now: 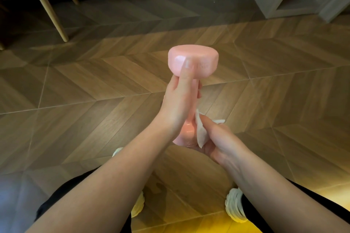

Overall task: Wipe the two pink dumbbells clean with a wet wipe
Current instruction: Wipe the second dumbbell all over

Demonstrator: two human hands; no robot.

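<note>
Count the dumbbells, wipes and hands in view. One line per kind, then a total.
pink dumbbell: 1 (the second is not in view)
wet wipe: 1
hands: 2, the left hand gripping the dumbbell's handle and the right hand pinching the wipe
Total: 4

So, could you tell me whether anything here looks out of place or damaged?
Nothing stands out: the left hand grips the pink dumbbell while the right hand holds the wipe against its near head.
</note>
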